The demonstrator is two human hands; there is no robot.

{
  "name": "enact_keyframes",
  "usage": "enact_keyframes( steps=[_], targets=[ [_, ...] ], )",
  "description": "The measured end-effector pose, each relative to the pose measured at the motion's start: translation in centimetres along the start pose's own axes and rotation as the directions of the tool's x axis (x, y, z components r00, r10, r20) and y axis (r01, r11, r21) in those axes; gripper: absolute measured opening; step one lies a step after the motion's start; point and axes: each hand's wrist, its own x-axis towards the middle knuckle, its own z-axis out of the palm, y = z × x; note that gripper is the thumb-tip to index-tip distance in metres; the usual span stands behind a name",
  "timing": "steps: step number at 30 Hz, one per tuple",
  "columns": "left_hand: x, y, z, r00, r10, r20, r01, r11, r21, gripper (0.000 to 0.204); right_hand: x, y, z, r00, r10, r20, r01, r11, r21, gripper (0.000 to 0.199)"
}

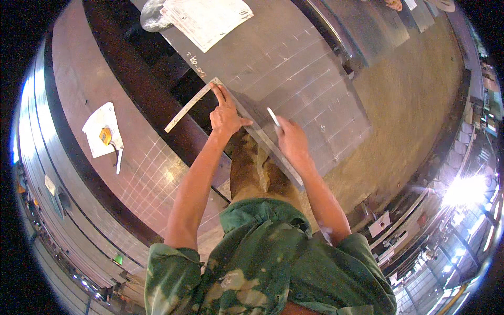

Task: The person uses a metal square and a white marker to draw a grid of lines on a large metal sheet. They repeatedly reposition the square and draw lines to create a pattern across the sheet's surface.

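Far left, a second steel plate [152, 173] lay across dark beams, already covered in a scribed grid. On it sat a white sheet of paper [100, 128] with a yellow tape measure [106, 136] on top and a white marker stick [119, 160] just beside.

Centre: an L-shaped steel square [191, 105] lay with its corner at the near edge of the grey steel sheet [304, 68]. One leg ran out over the dark gap to the left; the other leg ran along the sheet's near edge toward the person. The left hand [224, 113] was pressed flat on the square near its corner, fingers stretched out, pinning rather than gripping.

Right of it, the right hand [291, 139] was closed around a white marking stick [273, 116], tip on or just above the sheet beside the square's long leg; contact couldn't be made out.

Progress, judged: the sheet already carried many parallel chalk lines across its width, plus a few handwritten marks near the top, so layout looked well advanced. Lines near the person's edge seemed in hand; cross lines like the left plate's grid were mostly absent here.

Top: papers [207, 18] lay on the sheet's far end.
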Motion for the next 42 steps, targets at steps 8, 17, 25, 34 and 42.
enact_keyframes(
  steps=[8, 17, 25, 34, 42],
  targets=[
    [0.1, -0.4, 0.5, 0.998, -0.009, -0.055, 0.007, 0.999, -0.045, 0.156, 9.4, -7.0, 3.8, 0.934, -0.322, -0.152, 0.320, 0.947, -0.041, 0.032],
    [0.2, -1.0, 1.1, 0.997, 0.023, -0.070, -0.027, 0.997, -0.067, 0.152, 11.4, -9.1, 3.7, 0.937, -0.349, 0.011, 0.349, 0.936, -0.053, 0.024],
    [0.2, -1.2, 1.1, 0.999, 0.016, -0.042, -0.021, 0.994, -0.105, 0.133, 12.1, -9.8, 4.3, 0.914, -0.406, 0.008, 0.406, 0.913, -0.041, 0.024],
    [0.5, -1.5, 1.7, 0.997, 0.018, -0.079, -0.027, 0.994, -0.110, 0.152, 12.5, -10.3, 4.6, 0.883, -0.468, 0.007, 0.468, 0.883, -0.042, 0.020],
    [0.3, -1.2, 1.3, 0.997, 0.002, -0.073, -0.006, 0.998, -0.055, 0.151, 10.3, -7.8, 3.3, 0.885, -0.409, 0.222, 0.452, 0.869, -0.202, 0.017]
  ],
)
